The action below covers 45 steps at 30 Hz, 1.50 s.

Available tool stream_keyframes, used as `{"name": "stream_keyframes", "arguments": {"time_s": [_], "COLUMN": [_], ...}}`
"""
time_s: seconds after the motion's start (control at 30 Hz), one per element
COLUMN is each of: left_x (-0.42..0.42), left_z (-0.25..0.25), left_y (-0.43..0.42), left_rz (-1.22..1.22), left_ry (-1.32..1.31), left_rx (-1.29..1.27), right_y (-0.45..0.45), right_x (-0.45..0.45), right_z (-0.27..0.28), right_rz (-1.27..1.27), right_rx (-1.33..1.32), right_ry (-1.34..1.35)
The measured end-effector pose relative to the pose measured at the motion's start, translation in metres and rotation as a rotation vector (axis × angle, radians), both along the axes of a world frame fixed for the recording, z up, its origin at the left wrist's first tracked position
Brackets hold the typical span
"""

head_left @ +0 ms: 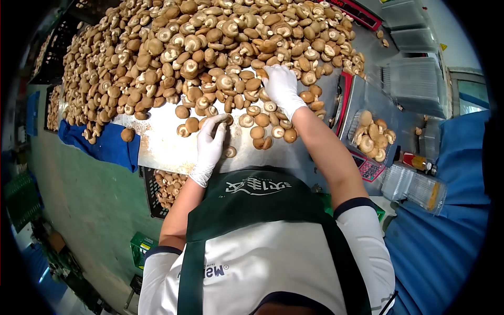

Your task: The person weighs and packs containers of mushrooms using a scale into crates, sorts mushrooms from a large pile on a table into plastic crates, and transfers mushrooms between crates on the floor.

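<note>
A large heap of brown mushrooms covers the far part of the metal table. My right hand, in a white glove, reaches to the heap's near edge, its fingers bent against a brown mushroom at their tips. Nearer to me, my left hand, also gloved, is low over the table with its fingers curled at a small mushroom, which they partly cover. Loose mushrooms lie between the two hands. Another mushroom sits just right of my left hand.
A clear tray of mushrooms stands on a scale with a pink keypad at the right. Stacked clear trays are beyond. A blue cloth hangs over the left table edge, near a black crate of mushrooms.
</note>
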<state>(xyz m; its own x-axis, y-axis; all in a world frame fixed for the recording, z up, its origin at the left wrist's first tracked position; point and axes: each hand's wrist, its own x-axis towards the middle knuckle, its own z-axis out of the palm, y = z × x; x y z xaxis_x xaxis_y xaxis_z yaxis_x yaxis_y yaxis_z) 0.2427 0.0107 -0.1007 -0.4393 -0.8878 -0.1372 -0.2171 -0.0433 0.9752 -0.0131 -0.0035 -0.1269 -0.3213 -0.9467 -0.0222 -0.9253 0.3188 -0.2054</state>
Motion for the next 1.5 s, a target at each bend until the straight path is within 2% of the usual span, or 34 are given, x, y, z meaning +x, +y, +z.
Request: {"name": "stream_keyframes", "arguments": {"time_s": [0.13, 0.17, 0.27, 0.37, 0.47, 0.57, 0.6, 0.67, 0.7, 0.73, 0.8, 0.83, 0.87, 0.93, 1.0, 1.03, 1.07, 1.17, 1.4, 1.5], "left_x": [0.006, 0.007, 0.016, 0.016, 0.012, 0.013, 0.012, 0.015, 0.015, 0.016, 0.016, 0.022, 0.025, 0.024, 0.023, 0.022, 0.021, 0.011, -0.011, -0.03], "left_z": [-0.003, -0.002, -0.017, -0.014, 0.009, 0.009, 0.007, -0.002, -0.001, 0.002, 0.012, -0.001, -0.014, -0.01, -0.018, -0.019, -0.02, -0.015, -0.01, -0.011], "left_y": [0.0, 0.0, 0.0, 0.005, 0.01, 0.015, 0.016, 0.02, 0.02, 0.02, 0.023, 0.021, 0.02, 0.022, 0.022, 0.022, 0.022, 0.022, 0.029, 0.022], "left_rz": [0.006, 0.007, 0.021, 0.028, -0.019, -0.062, -0.081, -0.06, -0.092, -0.122, -0.134, -0.134, -0.129, -0.127, -0.132, -0.142, -0.152, -0.185, -0.278, -0.337], "left_ry": [-0.021, -0.009, 0.046, 0.089, 0.025, 0.047, 0.064, 0.126, 0.087, 0.05, 0.041, 0.036, 0.028, 0.045, 0.067, 0.055, 0.055, 0.04, 0.064, 0.073], "left_rx": [-0.027, -0.016, 0.028, 0.101, 0.133, 0.076, 0.057, 0.216, 0.129, 0.038, 0.022, -0.006, -0.037, 0.0, 0.016, -0.01, -0.008, -0.013, 0.07, -0.026], "right_y": [0.021, 0.031, 0.058, 0.085, 0.104, 0.119, 0.124, 0.138, 0.148, 0.159, 0.183, 0.198, 0.208, 0.237, 0.261, 0.271, 0.282, 0.293, 0.325, 0.351], "right_x": [-0.008, -0.006, -0.004, 0.003, 0.01, 0.019, 0.021, 0.021, 0.02, 0.013, 0.005, -0.006, -0.014, -0.038, -0.048, -0.051, -0.052, -0.037, -0.036, -0.041], "right_z": [0.011, 0.017, 0.023, 0.047, 0.064, 0.069, 0.068, 0.072, 0.082, 0.078, 0.118, 0.132, 0.145, 0.142, 0.136, 0.127, 0.115, 0.11, 0.126, 0.121], "right_rz": [-0.151, -0.286, -0.478, -0.47, -0.43, -0.473, -0.468, -0.489, -0.397, -0.408, -0.418, -0.621, -0.612, -0.647, -0.637, -0.581, -0.53, -0.462, -0.687, -0.876], "right_rx": [-0.089, -0.12, -0.282, -0.295, -0.334, -0.399, -0.408, -0.443, -0.53, -0.623, -0.812, -0.771, -0.864, -0.981, -0.885, -0.793, -0.631, -0.624, -0.954, -0.988], "right_ry": [-0.253, -0.501, -1.141, -1.281, -1.353, -1.495, -1.472, -1.396, -1.152, -1.167, -0.754, -0.849, -0.418, -0.102, 0.165, 0.177, 0.078, 0.114, -0.034, -0.061]}}
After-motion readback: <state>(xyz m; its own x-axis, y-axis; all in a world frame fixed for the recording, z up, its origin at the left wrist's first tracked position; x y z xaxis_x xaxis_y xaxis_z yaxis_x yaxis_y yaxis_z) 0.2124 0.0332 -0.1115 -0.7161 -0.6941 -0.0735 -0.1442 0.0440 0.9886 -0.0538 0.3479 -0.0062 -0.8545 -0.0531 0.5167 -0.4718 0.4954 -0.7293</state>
